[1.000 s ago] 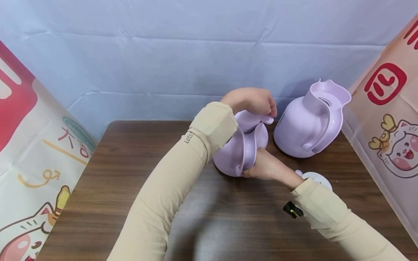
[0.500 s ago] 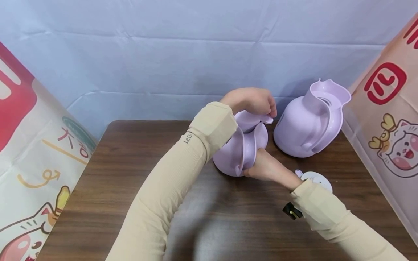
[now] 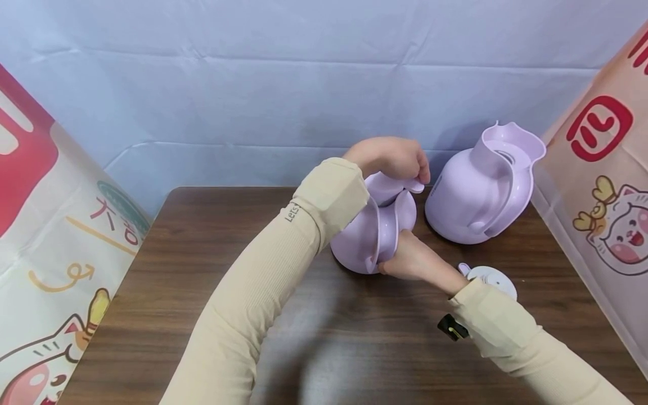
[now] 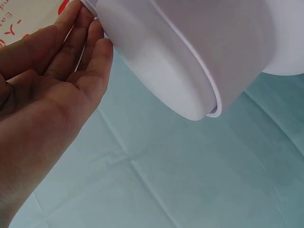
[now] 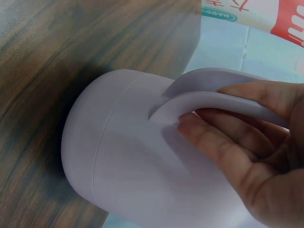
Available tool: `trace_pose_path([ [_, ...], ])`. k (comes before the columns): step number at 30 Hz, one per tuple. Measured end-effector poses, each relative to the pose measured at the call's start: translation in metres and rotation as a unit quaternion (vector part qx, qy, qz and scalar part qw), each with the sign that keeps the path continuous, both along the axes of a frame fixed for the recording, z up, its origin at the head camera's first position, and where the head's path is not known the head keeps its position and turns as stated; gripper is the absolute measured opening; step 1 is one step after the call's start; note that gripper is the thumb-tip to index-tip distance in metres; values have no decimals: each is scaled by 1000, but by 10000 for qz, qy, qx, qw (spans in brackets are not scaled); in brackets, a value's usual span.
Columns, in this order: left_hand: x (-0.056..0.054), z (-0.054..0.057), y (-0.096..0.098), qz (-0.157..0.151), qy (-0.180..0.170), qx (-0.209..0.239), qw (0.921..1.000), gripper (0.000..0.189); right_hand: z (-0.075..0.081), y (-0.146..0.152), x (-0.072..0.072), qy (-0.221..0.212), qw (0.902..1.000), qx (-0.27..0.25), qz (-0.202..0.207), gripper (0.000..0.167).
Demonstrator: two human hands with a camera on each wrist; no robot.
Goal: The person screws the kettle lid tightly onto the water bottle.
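A light purple thermos jug (image 3: 349,247) stands upright at the back middle of the table, its handle facing the front. My right hand (image 3: 410,256) grips this jug's handle (image 5: 204,100), fingers through the loop behind it. Above, my left hand (image 3: 395,157) reaches over the top, fingers pointing down at the tab of the lid (image 3: 382,188). In the left wrist view the fingertips (image 4: 100,45) touch the lid's edge while the thumb lies apart from it. The lid sits in the jug's mouth; my left sleeve hides part of the jug.
A second purple jug (image 3: 466,191), its mouth uncovered, stands at the back right. A white round lid (image 3: 493,279) with a purple tab lies in front of it, partly behind my right wrist. The wooden table (image 3: 212,236) backs onto a pale blue cloth (image 3: 253,101).
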State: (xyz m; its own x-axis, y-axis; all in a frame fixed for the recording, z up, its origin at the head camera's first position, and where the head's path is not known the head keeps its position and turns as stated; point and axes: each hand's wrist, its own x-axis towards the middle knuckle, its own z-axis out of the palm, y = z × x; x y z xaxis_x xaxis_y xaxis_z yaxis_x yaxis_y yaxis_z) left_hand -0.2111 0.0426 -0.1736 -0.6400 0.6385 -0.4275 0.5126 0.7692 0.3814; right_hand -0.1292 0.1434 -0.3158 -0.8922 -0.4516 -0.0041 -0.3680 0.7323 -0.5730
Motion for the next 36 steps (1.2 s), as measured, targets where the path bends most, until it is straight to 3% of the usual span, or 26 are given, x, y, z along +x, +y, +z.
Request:
trace_pose_path([
  [13, -1, 0, -1, -23, -65, 5, 10000, 33, -2, 2, -1, 70, 9999, 19, -100, 19],
  [19, -1, -1, 3, -59, 150, -40, 9999, 31, -1, 2, -1, 79, 9998, 28, -185, 16],
  [23, 1, -2, 5, 158, 259, 132, 9995, 26, -1, 1, -2, 61, 9996, -21, -260, 16],
  [28, 3, -2, 8, 291, 708, -98, 9970, 18, -3, -3, -2, 70, 9995, -227, -228, 18],
  [31, 6, -2, 9, 673, 855, -353, 9934, 17, -4, -7, -2, -3, 9994, -303, -188, 16],
  [36, 11, -3, 11, 1883, 289, -162, 9816, 9, -3, -11, -2, -106, 9993, -214, -300, 18],
])
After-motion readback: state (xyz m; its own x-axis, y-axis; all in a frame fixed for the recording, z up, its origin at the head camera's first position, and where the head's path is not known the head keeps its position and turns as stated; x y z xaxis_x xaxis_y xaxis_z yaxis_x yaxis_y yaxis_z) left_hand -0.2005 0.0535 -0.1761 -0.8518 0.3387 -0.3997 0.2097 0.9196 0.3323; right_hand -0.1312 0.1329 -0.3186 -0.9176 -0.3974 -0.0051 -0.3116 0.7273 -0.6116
